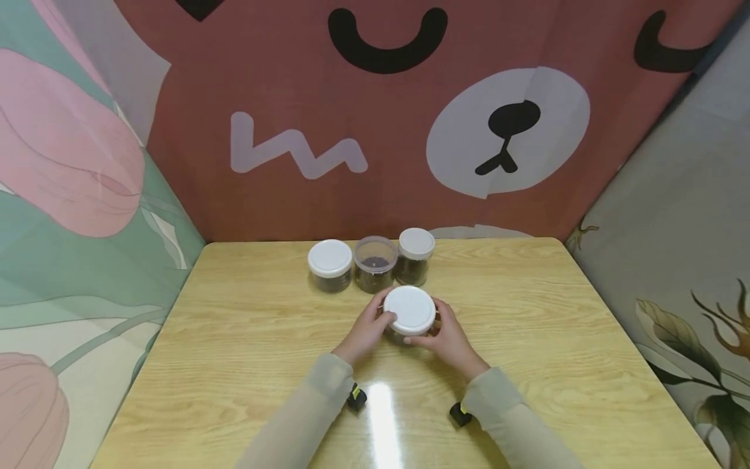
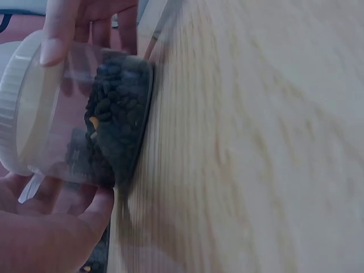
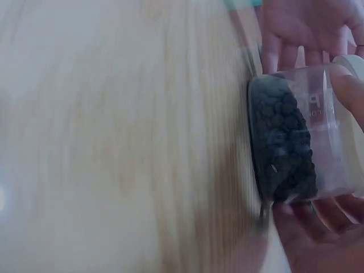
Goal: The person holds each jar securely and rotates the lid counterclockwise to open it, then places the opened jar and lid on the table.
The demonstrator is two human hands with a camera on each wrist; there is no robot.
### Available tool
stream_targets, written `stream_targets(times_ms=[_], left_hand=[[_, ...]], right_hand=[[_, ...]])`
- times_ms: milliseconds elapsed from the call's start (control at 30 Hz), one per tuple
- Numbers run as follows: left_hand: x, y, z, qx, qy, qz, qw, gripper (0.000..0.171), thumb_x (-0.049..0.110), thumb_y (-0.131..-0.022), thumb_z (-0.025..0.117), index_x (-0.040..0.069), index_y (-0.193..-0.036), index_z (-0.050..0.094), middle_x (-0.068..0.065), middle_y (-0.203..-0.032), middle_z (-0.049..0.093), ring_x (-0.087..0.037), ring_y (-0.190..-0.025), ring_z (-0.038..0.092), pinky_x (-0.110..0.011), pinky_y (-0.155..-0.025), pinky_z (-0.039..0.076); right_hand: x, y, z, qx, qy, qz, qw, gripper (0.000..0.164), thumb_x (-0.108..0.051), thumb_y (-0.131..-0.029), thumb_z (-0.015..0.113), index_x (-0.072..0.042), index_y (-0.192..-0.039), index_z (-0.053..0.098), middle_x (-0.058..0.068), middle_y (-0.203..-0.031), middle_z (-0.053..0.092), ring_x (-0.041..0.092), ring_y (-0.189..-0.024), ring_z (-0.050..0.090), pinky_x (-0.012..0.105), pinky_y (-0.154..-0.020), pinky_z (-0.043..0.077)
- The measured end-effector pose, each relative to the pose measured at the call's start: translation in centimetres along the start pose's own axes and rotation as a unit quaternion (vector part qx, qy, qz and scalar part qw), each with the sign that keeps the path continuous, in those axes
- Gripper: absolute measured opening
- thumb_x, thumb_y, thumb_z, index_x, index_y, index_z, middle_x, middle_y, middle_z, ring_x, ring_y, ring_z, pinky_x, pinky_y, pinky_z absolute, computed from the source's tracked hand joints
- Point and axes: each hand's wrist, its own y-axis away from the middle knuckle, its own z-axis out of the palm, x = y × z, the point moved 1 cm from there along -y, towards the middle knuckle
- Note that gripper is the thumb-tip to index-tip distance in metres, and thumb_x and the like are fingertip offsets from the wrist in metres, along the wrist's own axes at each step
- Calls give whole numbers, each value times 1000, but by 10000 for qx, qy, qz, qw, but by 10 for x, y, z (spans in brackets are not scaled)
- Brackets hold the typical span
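Observation:
A clear jar (image 2: 108, 114) with a white lid (image 1: 410, 310) is between my two hands, its lid on top. Small dark pieces (image 3: 281, 136) fill its lower part, with an orange bit among them. My left hand (image 1: 368, 331) holds it from the left, thumb at the lid's edge. On the opposite side, my right hand (image 1: 448, 339) grips the jar with its fingers round the wall and thumb in front. The jar's base is at the tabletop; whether it touches I cannot tell.
Behind the held jar stand a wide white-lidded jar (image 1: 331, 260), a jar with a translucent top (image 1: 375, 264) and a narrower white-lidded jar (image 1: 416, 254). They line the back of the wooden table (image 1: 246, 339). A printed curtain (image 1: 293, 208) hangs behind.

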Motion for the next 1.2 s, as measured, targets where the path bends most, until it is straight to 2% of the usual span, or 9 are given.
stream_targets(times_ms=[100,267,433,567,767,933,1100,1200], left_hand=[[-4,2,-6,-95,-52,-60,9999,61,11,-97,54,9,-156,38,-18,-148,49,-36,-129,52,-48,-110,42],[-6,5,-20,-372,-114,-173,9991,61,12,-98,54,13,-157,38,-13,-149,50,-32,-127,54,-45,-107,44],[-6,5,-32,-647,-161,-222,9975,60,14,-98,56,14,-157,39,-11,-150,49,-31,-130,53,-47,-108,44],[-9,5,-36,-876,146,-368,9954,61,12,-98,55,14,-157,39,-10,-153,45,-30,-134,49,-48,-112,40],[-7,9,-36,-1137,480,-350,9917,62,9,-97,51,9,-158,36,-8,-160,38,-28,-142,41,-48,-115,36],[-6,11,-35,-1103,351,-369,9926,62,10,-98,50,10,-158,35,-8,-160,39,-29,-141,41,-50,-115,35],[-3,12,-32,-1026,7,-256,9944,63,12,-97,49,8,-158,35,-9,-160,39,-28,-146,35,-51,-120,24],[1,13,-32,-990,-210,-194,9947,62,12,-96,48,9,-157,36,-9,-158,42,-27,-145,35,-50,-121,23]], right_hand=[[2,0,5,-106,-34,99,9999,97,-16,-73,93,1,-149,34,22,-147,43,43,-131,50,53,-110,42],[4,-2,14,-255,-130,21,9996,99,-15,-71,94,-1,-148,33,21,-149,44,41,-138,44,53,-115,35],[4,-3,19,-393,-329,12,9987,101,-13,-70,95,-4,-149,34,17,-149,45,37,-140,43,52,-116,34],[8,-2,22,-553,-396,-73,9977,100,-11,-68,95,-5,-149,36,15,-146,49,33,-137,46,50,-115,35],[11,2,25,-642,-339,-291,9969,105,-11,-65,96,-5,-151,35,16,-145,51,33,-134,49,50,-115,33],[14,3,27,-619,-400,-266,9969,106,-12,-65,96,-6,-151,36,15,-145,51,33,-133,49,51,-115,34],[18,1,27,-689,-539,-276,9958,105,-11,-67,95,-6,-152,34,15,-147,49,33,-135,48,52,-116,32],[19,0,27,-690,-569,-306,9955,106,-10,-67,95,-5,-153,33,15,-148,49,32,-136,46,51,-117,31]])
